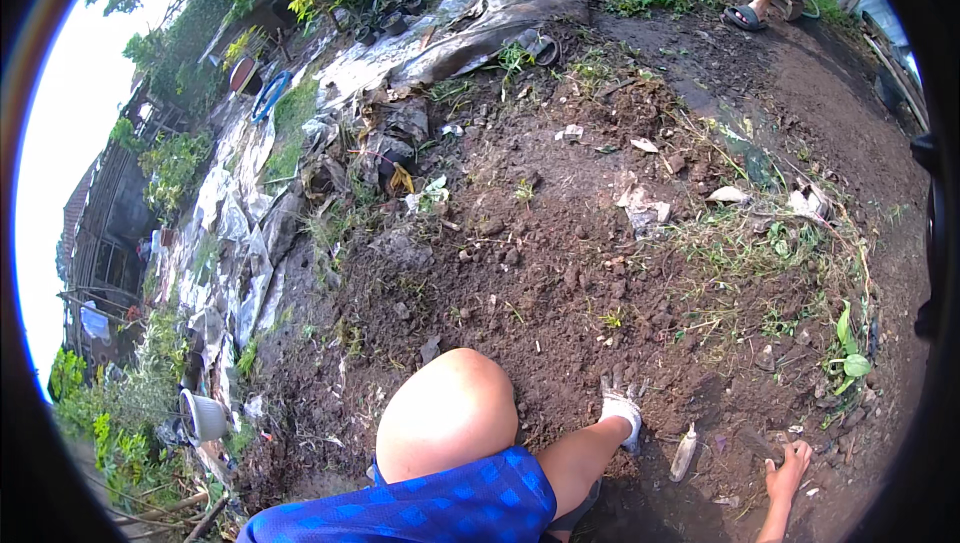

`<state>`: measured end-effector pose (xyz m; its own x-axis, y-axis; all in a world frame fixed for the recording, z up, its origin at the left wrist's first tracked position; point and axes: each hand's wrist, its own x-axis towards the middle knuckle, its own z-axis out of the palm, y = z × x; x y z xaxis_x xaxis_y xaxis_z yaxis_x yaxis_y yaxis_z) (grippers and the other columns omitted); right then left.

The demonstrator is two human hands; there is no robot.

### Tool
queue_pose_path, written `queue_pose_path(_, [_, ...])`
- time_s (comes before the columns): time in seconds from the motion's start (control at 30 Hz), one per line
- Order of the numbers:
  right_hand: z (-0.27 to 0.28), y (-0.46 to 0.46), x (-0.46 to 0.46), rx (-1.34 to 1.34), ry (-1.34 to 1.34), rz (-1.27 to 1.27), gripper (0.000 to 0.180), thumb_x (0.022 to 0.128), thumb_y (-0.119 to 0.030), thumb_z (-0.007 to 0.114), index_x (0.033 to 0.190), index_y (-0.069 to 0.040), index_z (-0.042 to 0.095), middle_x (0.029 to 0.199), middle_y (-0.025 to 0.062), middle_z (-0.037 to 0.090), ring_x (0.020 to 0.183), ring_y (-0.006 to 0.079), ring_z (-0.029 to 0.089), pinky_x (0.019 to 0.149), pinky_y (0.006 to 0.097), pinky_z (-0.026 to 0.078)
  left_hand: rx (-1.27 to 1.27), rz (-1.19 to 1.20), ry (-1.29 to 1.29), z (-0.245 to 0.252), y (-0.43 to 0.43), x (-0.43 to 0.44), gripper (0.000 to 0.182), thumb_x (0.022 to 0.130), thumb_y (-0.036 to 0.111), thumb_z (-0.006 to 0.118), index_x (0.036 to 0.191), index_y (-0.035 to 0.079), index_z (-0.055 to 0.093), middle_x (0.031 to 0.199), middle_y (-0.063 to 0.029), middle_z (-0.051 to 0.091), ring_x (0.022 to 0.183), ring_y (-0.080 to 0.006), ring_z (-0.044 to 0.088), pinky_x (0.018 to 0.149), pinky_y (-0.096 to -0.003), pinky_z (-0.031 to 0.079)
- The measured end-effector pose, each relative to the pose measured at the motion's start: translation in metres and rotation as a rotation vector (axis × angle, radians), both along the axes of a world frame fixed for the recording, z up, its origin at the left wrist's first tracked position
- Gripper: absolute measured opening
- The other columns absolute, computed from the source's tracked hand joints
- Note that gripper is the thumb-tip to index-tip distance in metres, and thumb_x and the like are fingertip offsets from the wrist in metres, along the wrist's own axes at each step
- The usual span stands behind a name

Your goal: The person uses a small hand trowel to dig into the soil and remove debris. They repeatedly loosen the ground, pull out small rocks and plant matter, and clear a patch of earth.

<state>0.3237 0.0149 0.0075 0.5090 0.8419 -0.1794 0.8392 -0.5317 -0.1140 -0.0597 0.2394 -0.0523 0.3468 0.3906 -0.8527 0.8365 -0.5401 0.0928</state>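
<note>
My left hand (621, 406), in a muddy white glove, rests on the loose dark soil (555, 352) with its fingers apart. Beside it, to the right, lies a dirty plastic bottle (683, 454). My bare right hand (787, 466) is low on the right, its fingers curled round a dark, soil-coloured tool (759, 442). The tool's exact kind is hard to make out against the ground. My bent bare knee (450, 408) and blue patterned clothing (420, 502) fill the bottom middle.
Pulled weeds (757, 258) and scraps of plastic (643, 205) litter the soil. A broad-leaved plant (851, 355) lies at right. Torn plastic sheeting (232, 243) runs along the left, near a white pot (202, 417). Another person's sandalled foot (744, 16) shows at top right.
</note>
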Motion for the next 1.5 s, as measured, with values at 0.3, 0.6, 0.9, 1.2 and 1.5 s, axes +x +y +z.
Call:
queue_pose_path(0.3, [-0.004,-0.007,-0.011,0.046,-0.02,-0.007,0.051,0.065,0.002,0.091,0.108,0.0,0.065,0.124,0.0175,0.052,0.129,0.0418,0.05,0.11,0.0535,0.042,-0.071,0.045,-0.028,-0.005,0.0,0.0,0.162,0.062,0.07,0.094,0.176,0.015,-0.007,0.182,-0.0245,-0.01,0.163,-0.0604,-0.006,0.124,-0.0811,0.003])
queue_pose_path(0.6, [0.002,-0.006,-0.017,0.046,-0.06,0.082,0.042,0.07,-0.009,0.094,0.104,-0.004,0.069,0.12,0.0156,0.053,0.124,0.0386,0.051,0.107,0.0507,0.044,0.043,-0.122,0.052,-0.008,-0.006,0.006,0.124,0.079,0.091,0.064,0.175,0.022,0.027,0.183,-0.0197,0.002,0.161,-0.0633,-0.006,0.113,-0.0938,0.003])
queue_pose_path(0.9, [0.003,-0.007,-0.023,-0.003,-0.121,0.11,0.04,0.072,-0.013,0.093,0.104,-0.004,0.07,0.12,0.0158,0.056,0.121,0.0381,0.053,0.106,0.0506,0.045,-0.206,-0.239,0.088,-0.029,-0.003,0.011,0.106,0.085,0.09,0.06,0.169,0.029,0.041,0.182,-0.0133,0.018,0.166,-0.052,0.007,0.114,-0.0926,0.005])
queue_pose_path(1.2, [-0.002,-0.015,-0.024,-0.041,-0.133,0.131,0.053,0.064,-0.014,0.097,0.11,-0.006,0.071,0.125,0.0155,0.055,0.126,0.0364,0.052,0.11,0.0495,0.044,-0.172,-0.256,0.07,-0.012,0.0,0.012,0.105,0.083,0.097,0.052,0.167,0.034,0.044,0.176,-0.0042,0.039,0.165,-0.0474,0.022,0.11,-0.096,0.001])
queue_pose_path(1.5, [0.002,-0.015,-0.023,-0.076,-0.144,0.14,0.054,0.066,-0.02,0.097,0.113,-0.009,0.073,0.129,0.0141,0.057,0.13,0.036,0.052,0.113,0.0487,0.043,-0.194,-0.286,0.081,-0.04,-0.007,0.01,0.101,0.087,0.094,0.051,0.165,0.029,0.049,0.174,-0.0053,0.043,0.163,-0.042,0.029,0.115,-0.0908,0.009])
